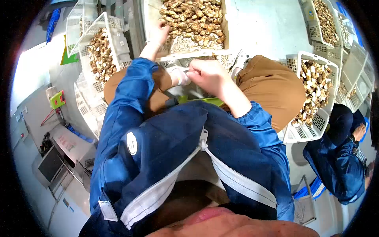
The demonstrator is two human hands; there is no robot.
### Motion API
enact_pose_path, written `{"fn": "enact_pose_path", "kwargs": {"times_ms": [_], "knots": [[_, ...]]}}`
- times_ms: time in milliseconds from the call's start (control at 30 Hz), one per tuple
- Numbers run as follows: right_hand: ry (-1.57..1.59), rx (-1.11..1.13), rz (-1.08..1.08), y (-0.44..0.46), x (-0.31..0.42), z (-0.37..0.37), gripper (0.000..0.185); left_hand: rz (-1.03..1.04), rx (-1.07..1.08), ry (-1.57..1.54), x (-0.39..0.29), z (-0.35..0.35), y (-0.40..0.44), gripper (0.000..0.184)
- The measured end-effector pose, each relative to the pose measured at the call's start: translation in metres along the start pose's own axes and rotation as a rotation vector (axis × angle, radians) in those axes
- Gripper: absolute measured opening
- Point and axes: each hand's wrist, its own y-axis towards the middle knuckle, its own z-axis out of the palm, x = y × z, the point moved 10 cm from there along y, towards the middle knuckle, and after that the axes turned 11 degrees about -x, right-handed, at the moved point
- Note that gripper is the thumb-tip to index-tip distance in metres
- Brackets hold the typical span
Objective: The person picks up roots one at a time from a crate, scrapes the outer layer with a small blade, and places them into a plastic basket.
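My left hand [158, 33] is at the left side of a shallow tray [226, 24], its fingers curled in beside a heap of brown mushrooms [193, 17]. Whether a mushroom is between those fingertips is hidden. Pale cut bits [182, 45] lie along the near part of the tray. Between my knees, my right hand [207, 77] is closed in a fist, nearer to me than the tray. What it grips, if anything, I cannot make out.
White basket crates of mushrooms stand at my left [114, 43] and by my right knee [290, 136], with another crate [314, 33] at the far right. A co-worker in a blue jacket [339, 170] sits at the lower right. Loose scraps [226, 61] lie below the tray.
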Motion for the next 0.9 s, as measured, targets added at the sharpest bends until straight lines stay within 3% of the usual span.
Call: {"fn": "enact_pose_path", "kwargs": {"times_ms": [67,100,200,233,333,367,400,433,467,533,733,900], "knots": [[0.07,-0.024,0.057,0.0,-0.006,-0.005,0.013,0.259,-0.111,0.544,0.011,0.039,0.031,0.041],[0.123,-0.079,0.015,0.0,-0.007,-0.012,0.014,0.162,-0.038,0.524,0.024,0.05,0.038,0.036],[0.127,-0.105,0.074,0.005,-0.01,-0.021,0.013,0.297,-0.285,0.497,0.04,0.056,0.045,0.038],[0.096,-0.099,0.148,0.003,-0.014,-0.02,0.011,0.386,-0.26,0.498,0.035,0.058,0.043,0.038],[0.148,-0.199,0.085,0.008,-0.007,-0.035,0.009,0.182,-0.166,0.186,0.045,0.046,0.03,0.038],[0.172,-0.187,0.058,0.013,-0.006,-0.037,0.009,0.11,-0.026,0.024,0.049,0.047,0.02,0.033],[0.172,-0.232,0.033,0.014,-0.004,-0.043,0.009,-0.228,0.136,-0.469,0.036,0.05,-0.014,0.024],[0.174,-0.277,0.007,0.015,-0.001,-0.048,0.009,-0.395,0.275,-0.706,0.039,0.054,-0.035,0.026],[0.177,-0.32,-0.019,0.014,0.004,-0.053,0.01,-0.427,0.303,-0.835,-0.006,0.033,-0.07,0.036],[0.196,-0.372,-0.023,0.012,0.012,-0.058,0.009,-0.342,0.479,-0.968,-0.044,0.014,-0.115,0.043],[0.222,-0.402,-0.207,0.006,0.034,-0.059,0.011,-0.287,0.441,-1.097,-0.115,-0.047,-0.2,0.04],[0.357,-0.306,-0.155,-0.005,0.041,-0.052,0.01,-0.019,0.349,-0.772,-0.125,-0.071,-0.219,0.036]]}}
